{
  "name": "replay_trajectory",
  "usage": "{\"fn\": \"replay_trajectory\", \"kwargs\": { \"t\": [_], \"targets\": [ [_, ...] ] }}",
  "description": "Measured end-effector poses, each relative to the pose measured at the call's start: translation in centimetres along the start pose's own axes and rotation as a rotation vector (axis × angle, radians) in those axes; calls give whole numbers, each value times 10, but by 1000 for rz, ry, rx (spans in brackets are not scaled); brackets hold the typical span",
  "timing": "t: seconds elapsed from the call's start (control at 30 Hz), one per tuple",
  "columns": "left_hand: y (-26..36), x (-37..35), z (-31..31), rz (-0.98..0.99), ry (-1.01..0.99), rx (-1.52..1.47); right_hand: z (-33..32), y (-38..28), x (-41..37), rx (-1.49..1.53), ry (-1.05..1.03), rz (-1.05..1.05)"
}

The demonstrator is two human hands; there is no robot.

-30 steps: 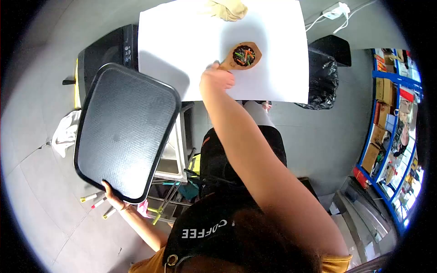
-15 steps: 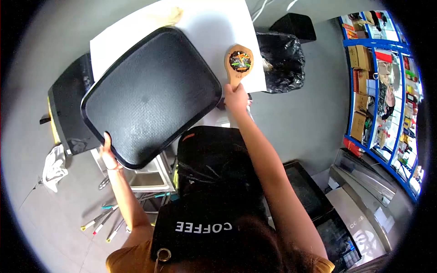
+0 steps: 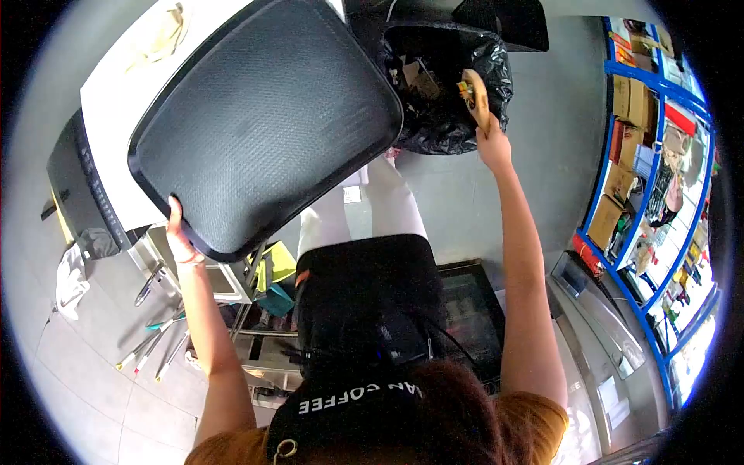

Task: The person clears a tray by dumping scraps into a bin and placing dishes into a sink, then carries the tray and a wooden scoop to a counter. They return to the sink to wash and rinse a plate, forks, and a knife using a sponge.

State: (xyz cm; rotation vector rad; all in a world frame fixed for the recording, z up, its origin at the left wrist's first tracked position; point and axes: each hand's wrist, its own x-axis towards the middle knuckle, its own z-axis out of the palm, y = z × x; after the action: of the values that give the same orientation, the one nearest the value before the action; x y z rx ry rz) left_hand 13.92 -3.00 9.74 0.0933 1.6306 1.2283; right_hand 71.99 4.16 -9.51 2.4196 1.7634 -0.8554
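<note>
My left hand (image 3: 180, 232) grips a large black tray (image 3: 267, 124) by its lower left corner, thumb on top. The tray is held up in front of a white table (image 3: 105, 116). My right hand (image 3: 494, 144) is closed round the handle of a small wooden paddle board (image 3: 480, 97), tipped up on its edge over a trash bin lined with a black bag (image 3: 453, 143). Food with orange and dark bits (image 3: 465, 91) shows on the board's left-facing side. Inside the bin lie pieces of cardboard or paper (image 3: 419, 80).
Blue shelving (image 3: 642, 201) with boxes and goods stands at the right. A black box (image 3: 515, 23) is behind the bin. At the lower left are a metal sink frame and several sticks on the floor; a glass-fronted appliance (image 3: 473, 310) stands at the lower right.
My right hand has moved right from the table to above the bin, and the board has turned from flat to on edge. The view has shifted; the tray is still in my left hand.
</note>
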Motion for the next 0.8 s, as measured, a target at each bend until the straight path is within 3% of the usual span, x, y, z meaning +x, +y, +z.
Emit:
{"fn": "replay_trajectory", "kwargs": {
  "t": [0.03, 0.1, 0.23, 0.37, 0.43, 0.53, 0.57, 0.63, 0.67, 0.8],
  "targets": [
    [-8, 5, -2, 7, 23, -6, 8, 6, 16, -65, 23, -86],
    [-18, 13, -11, -3, 108, 15, 20, -6, 37, -232, -99, -40],
    [-28, 25, -21, -36, 45, -93, 91, 30, 88, -550, -343, -51],
    [-59, 36, -7, 50, 242, 46, 96, 16, 84, -511, -309, 39],
    [-62, 34, -8, 28, 215, -17, 99, 20, 83, -522, -306, 4],
    [-64, 39, -18, 9, 164, -52, 117, 29, 91, -313, -257, 20],
    [-63, 38, -15, 29, 187, -24, 125, 24, 88, -115, -149, 67],
    [-63, 36, -6, 73, 233, 26, 135, 15, 84, -141, -240, 120],
    [-64, 37, -8, 74, 234, 20, 133, 12, 88, -254, -496, 100],
    [-65, 40, -18, 57, 222, 12, 156, 14, 90, -274, -477, 134]
  ]
}}
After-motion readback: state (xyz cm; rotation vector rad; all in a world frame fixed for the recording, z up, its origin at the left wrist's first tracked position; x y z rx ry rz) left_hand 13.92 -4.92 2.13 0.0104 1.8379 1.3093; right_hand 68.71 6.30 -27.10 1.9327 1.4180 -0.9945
